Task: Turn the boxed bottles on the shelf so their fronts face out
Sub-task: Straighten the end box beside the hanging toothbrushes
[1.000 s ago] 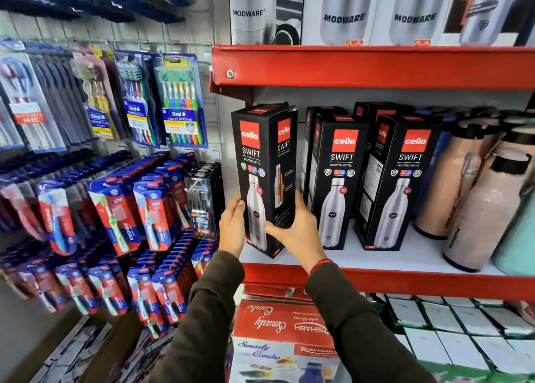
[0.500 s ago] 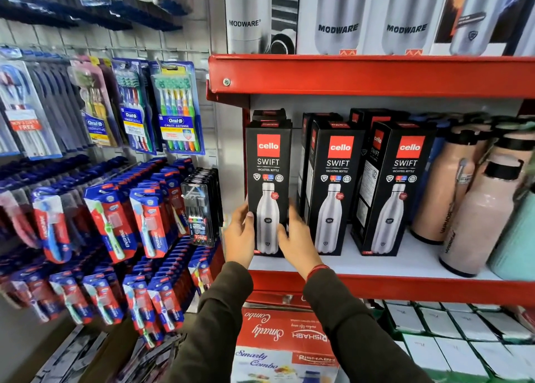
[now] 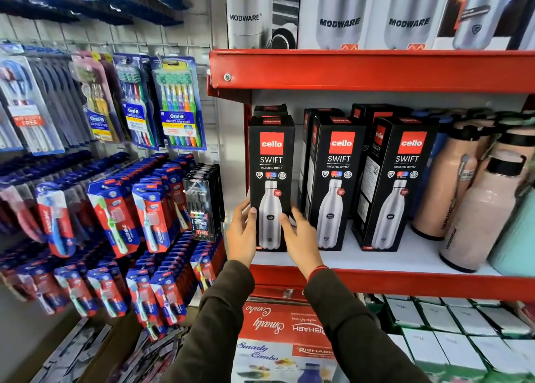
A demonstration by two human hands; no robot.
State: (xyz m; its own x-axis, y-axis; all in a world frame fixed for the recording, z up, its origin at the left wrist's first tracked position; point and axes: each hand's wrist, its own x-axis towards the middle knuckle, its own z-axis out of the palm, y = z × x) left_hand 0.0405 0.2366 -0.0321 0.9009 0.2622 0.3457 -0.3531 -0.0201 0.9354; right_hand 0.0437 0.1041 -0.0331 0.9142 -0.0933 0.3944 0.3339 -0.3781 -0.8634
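Three black boxed bottles marked "cello SWIFT" stand in a front row on the red-edged shelf [image 3: 405,285], all with their printed fronts facing out. The left boxed bottle [image 3: 270,162] stands upright at the shelf's left end. My left hand [image 3: 241,233] grips its lower left side, thumb on the front face. My right hand [image 3: 302,239] is blurred at the box's lower right corner, fingers apart, one fingertip over the front. The middle boxed bottle [image 3: 337,162] and right boxed bottle [image 3: 405,162] stand untouched. More black boxes stand behind them, mostly hidden.
Bare pink bottles [image 3: 451,186] and a teal one [image 3: 518,238] fill the shelf's right side. The upper red shelf [image 3: 376,70] carries Modware boxes [image 3: 341,12]. Hanging toothbrush packs [image 3: 115,214] crowd the left wall. Below sit a Smarty Combo carton [image 3: 283,339] and white boxes [image 3: 463,333].
The left box, held tilted with a corner toward me a second ago, now stands square on the shelf, front out. My right hand's fingers have loosened from its side.
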